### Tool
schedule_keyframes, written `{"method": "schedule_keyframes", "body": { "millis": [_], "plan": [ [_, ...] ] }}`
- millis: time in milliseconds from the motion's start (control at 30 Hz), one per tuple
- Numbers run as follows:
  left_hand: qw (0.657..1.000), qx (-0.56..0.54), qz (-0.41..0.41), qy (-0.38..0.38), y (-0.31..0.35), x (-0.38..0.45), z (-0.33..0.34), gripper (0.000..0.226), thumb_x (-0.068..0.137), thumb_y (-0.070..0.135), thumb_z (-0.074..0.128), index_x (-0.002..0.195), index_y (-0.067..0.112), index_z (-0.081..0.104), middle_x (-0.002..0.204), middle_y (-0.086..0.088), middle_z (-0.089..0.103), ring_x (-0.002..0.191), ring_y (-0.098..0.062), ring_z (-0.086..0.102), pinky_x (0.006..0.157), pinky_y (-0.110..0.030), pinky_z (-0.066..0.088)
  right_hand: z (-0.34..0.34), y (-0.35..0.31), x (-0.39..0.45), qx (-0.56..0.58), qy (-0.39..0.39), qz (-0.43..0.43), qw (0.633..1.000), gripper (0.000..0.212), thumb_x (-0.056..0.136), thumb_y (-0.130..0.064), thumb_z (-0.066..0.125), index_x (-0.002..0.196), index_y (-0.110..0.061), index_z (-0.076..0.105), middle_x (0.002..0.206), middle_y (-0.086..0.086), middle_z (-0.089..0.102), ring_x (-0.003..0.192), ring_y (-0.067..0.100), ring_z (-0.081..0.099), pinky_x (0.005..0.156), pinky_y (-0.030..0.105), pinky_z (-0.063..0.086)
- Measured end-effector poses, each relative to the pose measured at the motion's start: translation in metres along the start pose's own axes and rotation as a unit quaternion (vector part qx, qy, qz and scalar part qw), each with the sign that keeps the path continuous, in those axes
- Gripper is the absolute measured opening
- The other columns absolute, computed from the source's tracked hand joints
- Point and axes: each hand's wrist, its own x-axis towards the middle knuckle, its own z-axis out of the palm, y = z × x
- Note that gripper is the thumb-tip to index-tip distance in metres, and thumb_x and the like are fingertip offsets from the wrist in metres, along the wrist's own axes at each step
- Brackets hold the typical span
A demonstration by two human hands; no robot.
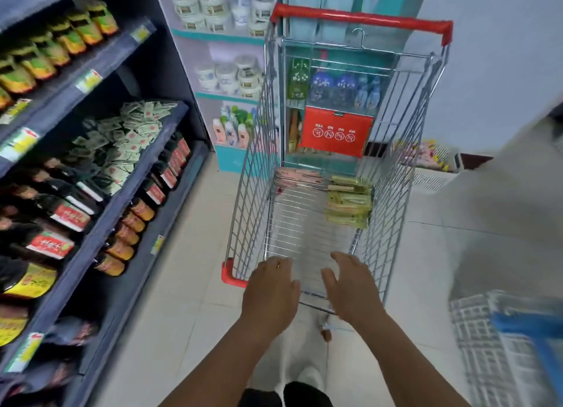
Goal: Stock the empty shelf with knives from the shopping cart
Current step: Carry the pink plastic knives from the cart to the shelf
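Observation:
A wire shopping cart (253, 175) with a red handle stands in the aisle in front of me. At the far end of its basket lie flat packaged goods: a stack of green and yellow packs (348, 201) on the right and pinkish packs (297, 176) on the left. Whether these are the knives is not clear from here. My left hand (271, 287) and my right hand (350, 284) reach over the cart's near edge, fingers spread and relaxed, holding nothing. The near half of the basket floor is bare wire.
Dark blue shelves (122, 175) on the left carry bottles, sachets and packets. A pale display (228, 71) with white jars stands behind the cart's left side. A blurred wire basket with a blue part (505, 330) sits at the lower right. The floor is pale tile.

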Motion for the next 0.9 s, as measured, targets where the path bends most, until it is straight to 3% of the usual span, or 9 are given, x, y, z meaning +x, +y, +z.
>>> {"method": "schedule_keyframes", "body": {
  "millis": [267, 667, 900],
  "plan": [
    [0.999, 0.038, -0.004, -0.014, 0.011, 0.078, -0.003, 0.046, 0.098, 0.031, 0.038, 0.141, 0.017, 0.037, 0.137, -0.003, 0.045, 0.122, -0.019, 0.043, 0.104, -0.03, 0.035, -0.023, 0.019, 0.069, 0.009, 0.02, 0.017, 1.0, 0.046, 0.098, -0.032, 0.043, 0.14, -0.015, 0.042, 0.141, 0.008, 0.045, 0.129, 0.025, 0.04, 0.107, 0.034, 0.031],
    [0.998, -0.008, -0.037, -0.047, -0.026, 0.237, -0.018, 0.05, 0.099, 0.029, 0.04, 0.146, 0.02, 0.029, 0.142, -0.003, 0.041, 0.129, -0.021, 0.038, 0.105, -0.033, 0.035, -0.032, -0.011, 0.225, -0.028, 0.044, 0.039, 0.998, 0.045, 0.096, -0.031, 0.044, 0.137, -0.012, 0.046, 0.134, 0.011, 0.052, 0.122, 0.027, 0.047, 0.103, 0.036, 0.038],
    [0.997, -0.003, -0.047, -0.065, -0.049, 0.328, 0.008, 0.057, 0.098, 0.028, 0.041, 0.15, 0.019, 0.018, 0.148, -0.006, 0.034, 0.134, -0.023, 0.034, 0.107, -0.035, 0.035, -0.016, -0.016, 0.319, -0.046, 0.025, 0.041, 0.998, 0.05, 0.095, -0.029, 0.046, 0.143, -0.016, 0.037, 0.133, 0.012, 0.052, 0.122, 0.029, 0.046, 0.1, 0.037, 0.038]
  ]
}}
